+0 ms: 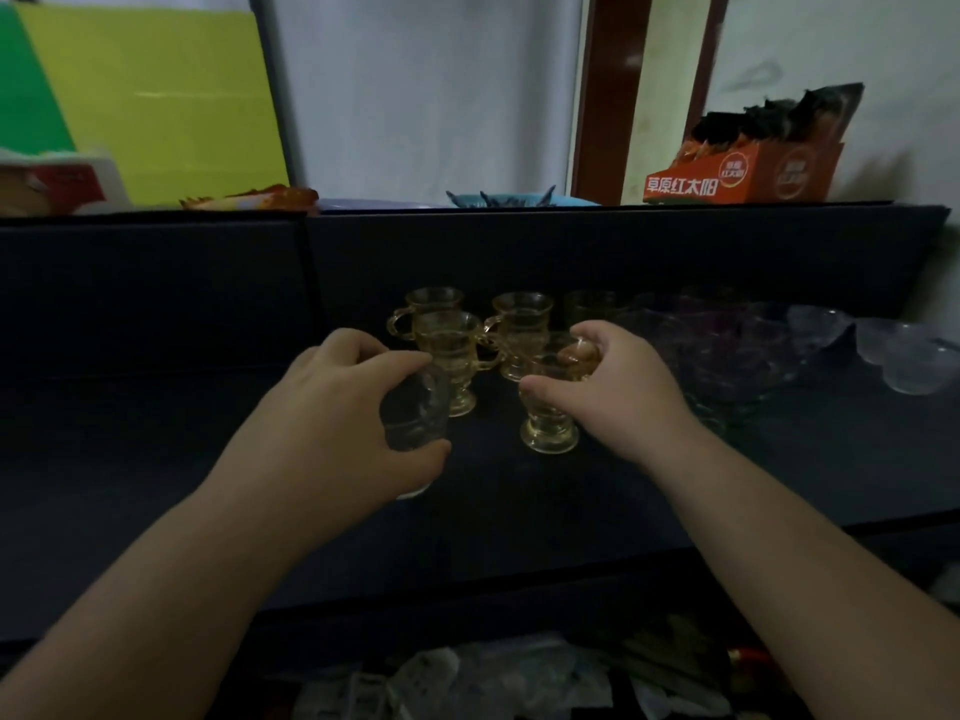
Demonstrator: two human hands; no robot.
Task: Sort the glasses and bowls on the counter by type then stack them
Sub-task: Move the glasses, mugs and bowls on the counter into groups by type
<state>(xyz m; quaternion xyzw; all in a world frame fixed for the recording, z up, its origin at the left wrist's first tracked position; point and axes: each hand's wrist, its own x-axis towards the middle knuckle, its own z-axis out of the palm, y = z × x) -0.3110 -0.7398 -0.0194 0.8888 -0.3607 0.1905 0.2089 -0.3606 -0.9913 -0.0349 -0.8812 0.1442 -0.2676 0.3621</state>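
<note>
Head view: left hand (332, 407) grips clear glass (415, 418).

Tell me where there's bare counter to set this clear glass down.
Bare dark counter lies left of the amber handled cups; more runs along the near edge. Right is crowded: purple bowls, then clear bowls.
</note>
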